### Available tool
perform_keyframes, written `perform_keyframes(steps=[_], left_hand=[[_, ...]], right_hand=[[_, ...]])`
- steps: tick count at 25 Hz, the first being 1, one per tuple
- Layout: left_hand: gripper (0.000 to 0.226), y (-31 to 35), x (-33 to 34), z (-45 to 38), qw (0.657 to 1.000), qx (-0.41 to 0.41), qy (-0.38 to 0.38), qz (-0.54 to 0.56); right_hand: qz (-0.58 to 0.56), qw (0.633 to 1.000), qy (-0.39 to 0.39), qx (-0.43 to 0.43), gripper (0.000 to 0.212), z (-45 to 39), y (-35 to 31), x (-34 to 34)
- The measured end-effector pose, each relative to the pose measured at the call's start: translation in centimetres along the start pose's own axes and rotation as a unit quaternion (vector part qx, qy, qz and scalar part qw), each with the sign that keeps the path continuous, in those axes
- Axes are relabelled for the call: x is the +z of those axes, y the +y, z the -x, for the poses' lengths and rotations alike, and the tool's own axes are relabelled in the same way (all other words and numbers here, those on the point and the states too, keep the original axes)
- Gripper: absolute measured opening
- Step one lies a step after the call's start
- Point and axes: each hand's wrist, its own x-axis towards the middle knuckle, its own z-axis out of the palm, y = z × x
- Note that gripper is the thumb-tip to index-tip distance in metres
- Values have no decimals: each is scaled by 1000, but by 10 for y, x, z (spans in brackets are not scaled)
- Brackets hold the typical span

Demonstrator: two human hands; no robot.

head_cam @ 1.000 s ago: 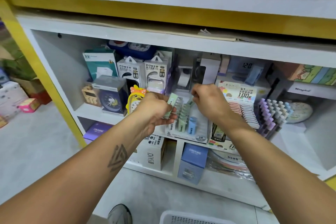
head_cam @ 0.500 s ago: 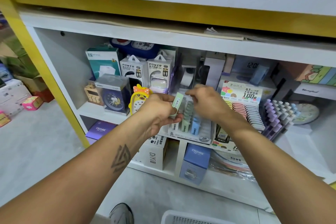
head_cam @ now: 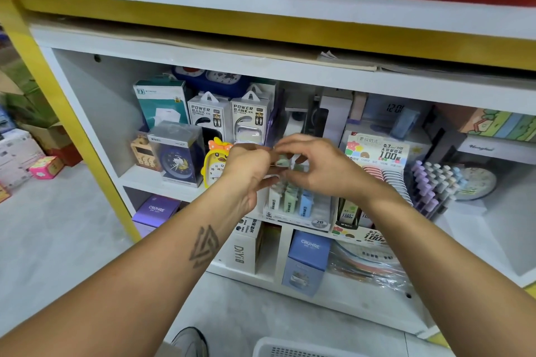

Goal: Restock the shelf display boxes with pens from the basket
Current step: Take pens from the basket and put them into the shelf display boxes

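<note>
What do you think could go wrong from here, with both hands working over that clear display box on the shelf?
The left hand and right hand pinch small green packs above the clear display box; a loose grip could drop one among the standing packs. The left wrist passes close to the yellow chick clock and might knock it over. The box sits near the shelf edge, so pressing down could tip it.

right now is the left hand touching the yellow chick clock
Cannot tell. In the head view the left hand overlaps the yellow chick clock, which looks set further back on the shelf, but no gap or contact shows plainly.
</note>
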Motion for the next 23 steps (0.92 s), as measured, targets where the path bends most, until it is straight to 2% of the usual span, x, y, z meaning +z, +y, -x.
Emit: perform_keyframes(steps=[3, 4, 6, 8, 10, 12, 14, 17, 21, 23], left_hand=[[17, -3, 6, -4, 999, 21, -7, -50], [19, -5, 9, -5, 996, 36, -15, -86], [27, -12, 11, -6, 966, 92, -40, -239], [38, -21, 12, -4, 887, 148, -81, -430], [42, -30, 11, -2, 797, 196, -115, -560], [42, -39, 9, -2, 727, 236, -151, -627], [49, -46, 7, -5, 687, 244, -179, -661], [57, -50, 5, -7, 661, 238, -191, -685], [57, -49, 7, -8, 645, 239, -197, -698], [58, -49, 8, -8, 643, 237, -198, -701]], right_hand=[[5, 996, 68, 50, 16, -1, 8, -3], [20, 993, 104, 60, 16, -2, 12, -4], [64, 980, 166, 88, 15, -4, 22, -6], [112, 966, 201, 121, 11, -4, 31, -6], [153, 957, 205, 137, 19, -4, 38, -3], [177, 955, 196, 136, 14, -7, 42, 3], [197, 955, 166, 147, 13, -13, 44, 9], [198, 959, 104, 172, 18, -20, 45, 18], [192, 963, 18, 188, 28, -26, 44, 23], [190, 964, 7, 185, 28, -27, 44, 22]])
